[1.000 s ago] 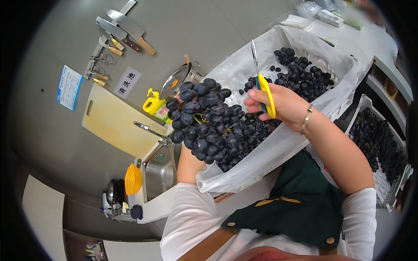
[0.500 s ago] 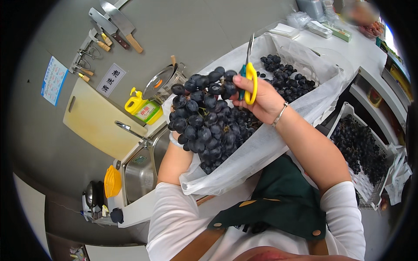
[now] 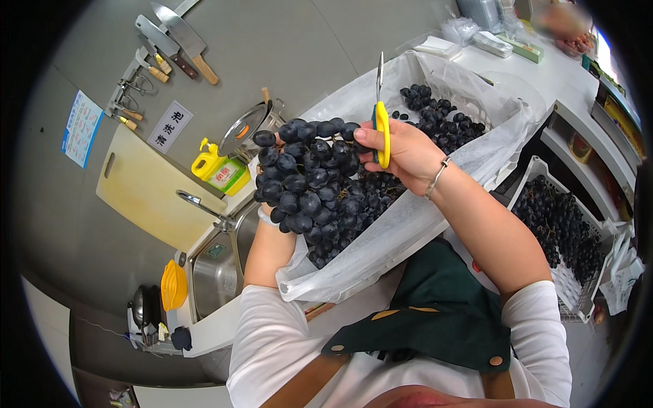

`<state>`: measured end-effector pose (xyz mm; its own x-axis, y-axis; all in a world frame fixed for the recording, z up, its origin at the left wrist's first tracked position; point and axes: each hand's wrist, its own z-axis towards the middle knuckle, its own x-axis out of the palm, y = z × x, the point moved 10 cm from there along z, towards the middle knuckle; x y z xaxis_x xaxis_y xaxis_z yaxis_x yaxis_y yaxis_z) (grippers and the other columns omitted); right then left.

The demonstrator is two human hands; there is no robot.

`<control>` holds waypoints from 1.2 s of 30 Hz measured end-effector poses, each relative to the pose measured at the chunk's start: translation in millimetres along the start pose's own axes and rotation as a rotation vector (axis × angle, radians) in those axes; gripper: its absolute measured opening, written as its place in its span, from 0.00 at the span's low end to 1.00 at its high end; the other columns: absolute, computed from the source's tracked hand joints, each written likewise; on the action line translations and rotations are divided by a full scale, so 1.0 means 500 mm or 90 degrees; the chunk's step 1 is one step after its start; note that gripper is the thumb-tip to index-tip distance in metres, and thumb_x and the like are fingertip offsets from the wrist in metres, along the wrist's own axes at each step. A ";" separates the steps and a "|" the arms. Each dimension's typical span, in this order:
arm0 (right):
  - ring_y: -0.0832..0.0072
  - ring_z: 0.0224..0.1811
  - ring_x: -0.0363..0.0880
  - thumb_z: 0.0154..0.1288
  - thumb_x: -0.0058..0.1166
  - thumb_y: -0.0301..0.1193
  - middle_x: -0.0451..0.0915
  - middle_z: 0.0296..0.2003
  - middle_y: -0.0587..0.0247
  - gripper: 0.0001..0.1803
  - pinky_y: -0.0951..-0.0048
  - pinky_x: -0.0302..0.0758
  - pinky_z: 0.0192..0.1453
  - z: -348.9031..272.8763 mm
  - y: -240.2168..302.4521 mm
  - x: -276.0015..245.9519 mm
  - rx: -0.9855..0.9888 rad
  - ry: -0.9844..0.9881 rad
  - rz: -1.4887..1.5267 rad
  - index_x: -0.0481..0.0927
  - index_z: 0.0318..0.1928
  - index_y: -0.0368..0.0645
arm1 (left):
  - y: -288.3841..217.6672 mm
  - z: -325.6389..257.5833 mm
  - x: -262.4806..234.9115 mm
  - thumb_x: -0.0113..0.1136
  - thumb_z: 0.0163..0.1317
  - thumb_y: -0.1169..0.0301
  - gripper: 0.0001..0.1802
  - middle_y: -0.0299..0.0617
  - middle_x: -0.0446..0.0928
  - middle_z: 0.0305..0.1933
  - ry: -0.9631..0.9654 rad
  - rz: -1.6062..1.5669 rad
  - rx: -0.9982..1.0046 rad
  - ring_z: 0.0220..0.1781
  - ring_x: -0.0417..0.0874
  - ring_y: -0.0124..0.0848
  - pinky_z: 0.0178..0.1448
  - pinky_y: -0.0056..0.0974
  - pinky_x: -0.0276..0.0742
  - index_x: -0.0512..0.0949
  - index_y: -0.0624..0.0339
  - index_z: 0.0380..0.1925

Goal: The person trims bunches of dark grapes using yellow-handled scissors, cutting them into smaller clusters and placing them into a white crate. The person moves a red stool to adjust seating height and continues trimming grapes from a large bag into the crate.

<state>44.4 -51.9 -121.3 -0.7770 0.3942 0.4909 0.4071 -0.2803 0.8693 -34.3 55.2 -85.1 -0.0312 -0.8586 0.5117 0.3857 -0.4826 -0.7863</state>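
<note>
A large bunch of dark grapes is held up over a crate lined with white sheeting. My left forearm, with a pale band at the wrist, reaches up behind the bunch. The grapes hide most of that hand, which supports them from behind. My right hand is closed around scissors with yellow and dark teal handles, blades pointing upward. Its thumb and fingertips touch a grape at the bunch's upper right. More loose bunches lie at the crate's far end.
Left of the crate are a sink with a faucet, a yellow soap bottle, a lidded pot and a cutting board. Knives hang on the wall. Another crate of grapes stands low at right.
The grape bunch has shifted slightly left and up, and turned a little. My right hand has moved slightly left with the scissors, whose blades now point more upright.
</note>
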 end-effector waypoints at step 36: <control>0.64 0.29 0.80 0.49 0.57 0.49 0.80 0.23 0.58 0.21 0.67 0.75 0.34 -0.081 0.196 0.095 -0.031 0.010 -1.441 0.81 0.24 0.41 | -0.034 0.019 -0.063 0.44 0.66 0.65 0.12 0.41 0.76 0.32 -0.077 0.182 0.109 0.33 0.77 0.29 0.39 0.32 0.75 0.69 0.60 0.27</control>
<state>27.9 -96.2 -14.9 0.1970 -0.0093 -0.9804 -0.8708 0.4578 -0.1794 -31.3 92.1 -84.6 0.2059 -0.9231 0.3248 0.5121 -0.1812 -0.8396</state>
